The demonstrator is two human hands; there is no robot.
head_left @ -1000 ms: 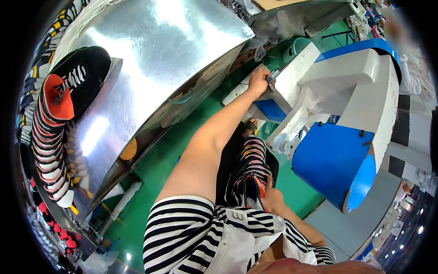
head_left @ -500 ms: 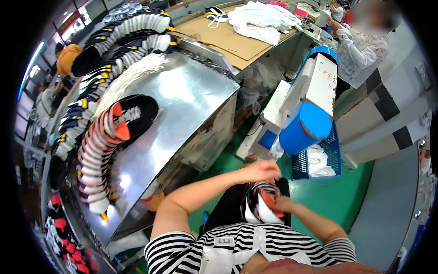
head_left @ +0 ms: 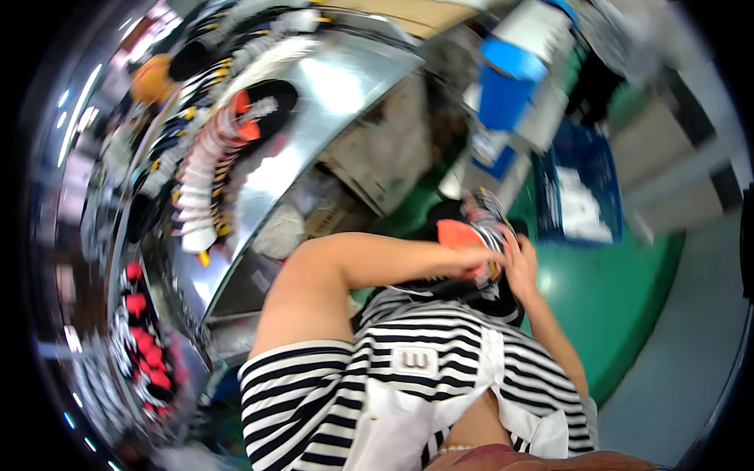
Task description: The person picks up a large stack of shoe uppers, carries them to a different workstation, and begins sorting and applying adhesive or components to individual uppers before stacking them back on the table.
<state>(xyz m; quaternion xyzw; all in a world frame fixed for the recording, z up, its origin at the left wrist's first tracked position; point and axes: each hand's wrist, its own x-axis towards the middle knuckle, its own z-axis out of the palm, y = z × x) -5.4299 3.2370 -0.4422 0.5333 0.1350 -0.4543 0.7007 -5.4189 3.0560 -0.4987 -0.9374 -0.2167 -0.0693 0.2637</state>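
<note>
On my lap lies a small bundle of black, orange and striped shoe uppers (head_left: 457, 233), smeared by motion. My left hand (head_left: 477, 261) reaches across from the left, its fingers closed on the near part of the uppers. Against their right side is my right hand (head_left: 521, 268), with bent fingers gripping the edge. The two hands nearly meet over the bundle. The exact fold or part between the fingertips cannot be made out.
A metal-topped table (head_left: 271, 169) at left bears a curved row of nested shoe uppers (head_left: 206, 177). Ahead stands a white machine with a blue container (head_left: 506, 86). Right of it, a blue basket (head_left: 550, 212) holds white pieces (head_left: 581, 206). Red-and-black pieces (head_left: 145, 345) lie far left.
The view has swung, so table and basket sit elsewhere in it. My hands have come closer together on the uppers, and the bundle is turned with its orange part to the left.
</note>
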